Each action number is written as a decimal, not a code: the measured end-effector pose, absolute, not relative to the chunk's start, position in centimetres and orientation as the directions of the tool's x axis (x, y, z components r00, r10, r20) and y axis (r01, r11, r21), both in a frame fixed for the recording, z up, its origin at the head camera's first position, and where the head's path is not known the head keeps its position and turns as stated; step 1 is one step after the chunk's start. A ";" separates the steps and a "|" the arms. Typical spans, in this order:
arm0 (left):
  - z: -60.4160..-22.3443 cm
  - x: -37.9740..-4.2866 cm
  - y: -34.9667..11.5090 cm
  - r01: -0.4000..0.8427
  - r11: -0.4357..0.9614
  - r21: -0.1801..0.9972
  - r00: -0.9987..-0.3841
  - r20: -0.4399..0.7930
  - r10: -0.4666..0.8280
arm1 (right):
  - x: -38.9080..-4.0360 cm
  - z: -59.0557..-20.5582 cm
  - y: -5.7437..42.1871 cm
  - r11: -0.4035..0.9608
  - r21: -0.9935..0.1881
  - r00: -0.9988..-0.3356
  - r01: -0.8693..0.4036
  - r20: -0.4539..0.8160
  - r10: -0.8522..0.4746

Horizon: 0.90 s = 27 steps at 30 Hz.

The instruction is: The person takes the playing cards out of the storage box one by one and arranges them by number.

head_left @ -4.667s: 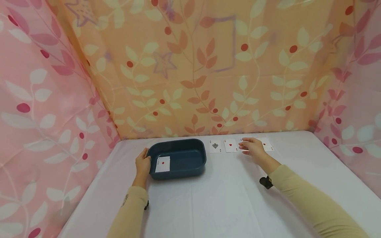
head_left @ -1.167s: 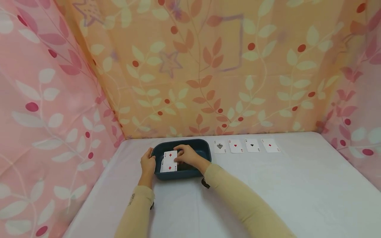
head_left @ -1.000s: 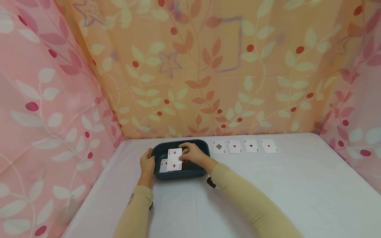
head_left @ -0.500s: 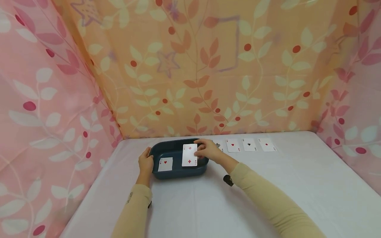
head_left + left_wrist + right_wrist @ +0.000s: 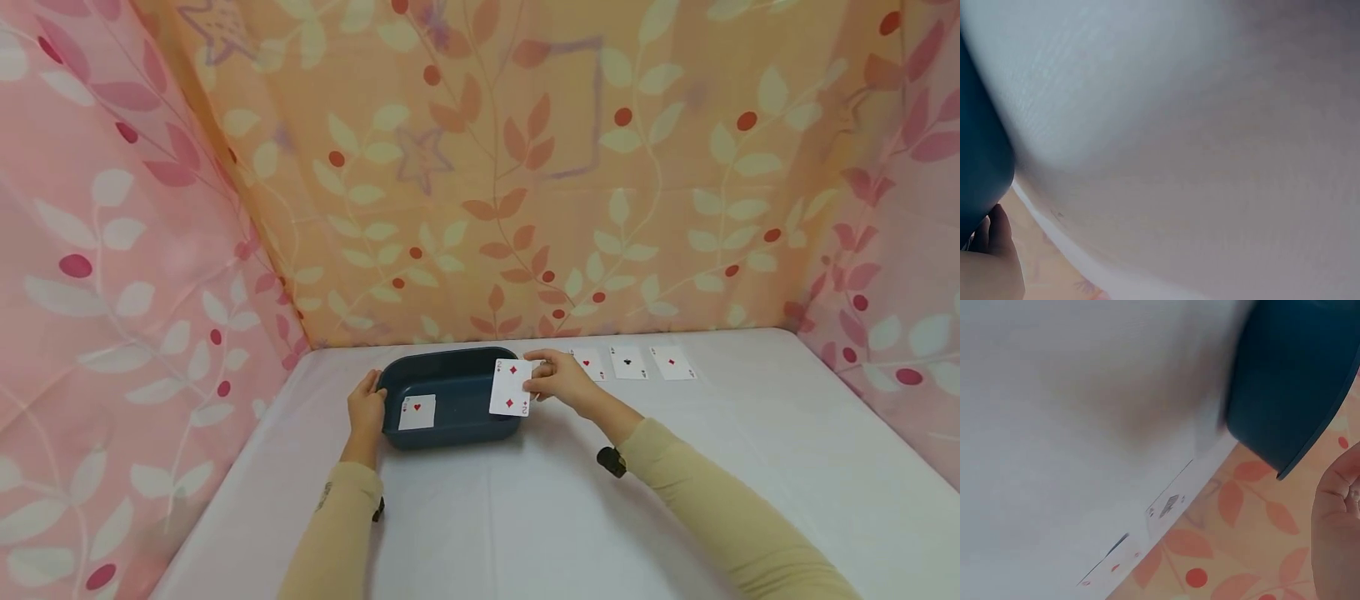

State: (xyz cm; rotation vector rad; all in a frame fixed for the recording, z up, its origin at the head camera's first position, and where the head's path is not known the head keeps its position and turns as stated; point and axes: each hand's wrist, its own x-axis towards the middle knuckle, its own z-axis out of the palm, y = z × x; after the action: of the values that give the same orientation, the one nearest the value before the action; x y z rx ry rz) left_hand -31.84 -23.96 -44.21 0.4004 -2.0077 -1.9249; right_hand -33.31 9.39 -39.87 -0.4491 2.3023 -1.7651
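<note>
My left hand (image 5: 366, 417) grips the left end of a dark blue rectangular tub (image 5: 450, 437); the left wrist view shows its fingers (image 5: 1000, 231) at the tub's wall. Between thumb and fingers, my right hand (image 5: 564, 382) pinches a two of diamonds playing card (image 5: 510, 388), face up over the tub's right rim. Inside the tub, at the left, lies a card with a red heart (image 5: 417, 412). To the right, an ace of hearts (image 5: 587, 365), ace of clubs (image 5: 628, 363) and ace of diamonds (image 5: 672, 363) lie in a row. The right hand hides the ace of spades (image 5: 1169, 505) in the head view.
A white cloth covers the table (image 5: 480, 517). Its back edge meets a patterned orange curtain (image 5: 480, 208), and pink curtains (image 5: 97, 292) hang at both sides. The row of aces lies close along that back edge.
Earlier my right hand was over the row of aces. It then took the two of diamonds from the tub's left part and carried it rightward, uncovering the heart card. The left hand stays at the tub.
</note>
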 end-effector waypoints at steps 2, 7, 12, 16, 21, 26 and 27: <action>-44.4 -32.1 -24.1 0.026 -0.021 0.999 -0.906 0.015 -0.424 | -33.2 -39.9 10.1 0.235 -0.966 -0.936 -0.110 0.022 -0.351; -43.9 -32.0 -23.8 -0.023 -0.127 0.992 -0.900 -0.076 -0.430 | -32.8 -40.1 11.8 0.245 -0.965 -0.950 -0.089 0.009 -0.311; -43.0 -31.5 -23.5 -0.048 -0.131 0.990 -0.901 -0.100 -0.422 | -32.6 -40.5 13.2 0.267 -0.962 -0.962 -0.060 -0.016 -0.273; -43.2 -31.4 -23.7 -0.047 -0.130 0.990 -0.904 -0.098 -0.415 | -32.5 -41.0 14.1 0.277 -0.960 -0.967 -0.039 -0.033 -0.252; -43.5 -31.6 -23.9 -0.054 -0.112 0.992 -0.904 -0.096 -0.416 | -32.6 -41.6 14.9 0.275 -0.961 -0.970 -0.032 -0.037 -0.242; -43.6 -31.8 -23.8 -0.082 -0.090 0.993 -0.898 -0.113 -0.425 | -32.7 -42.3 15.5 0.296 -0.955 -0.973 0.001 -0.069 -0.219; -43.6 -31.7 -23.8 -0.083 -0.094 0.992 -0.900 -0.115 -0.421 | -32.7 -42.4 15.6 0.301 -0.954 -0.975 0.012 -0.079 -0.210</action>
State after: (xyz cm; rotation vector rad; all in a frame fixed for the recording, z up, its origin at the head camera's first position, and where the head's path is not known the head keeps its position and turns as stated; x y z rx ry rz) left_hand -31.73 -23.79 -43.55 0.5558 -1.9385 -2.0904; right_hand -32.70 15.56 -42.41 -0.1824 2.3753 -1.7442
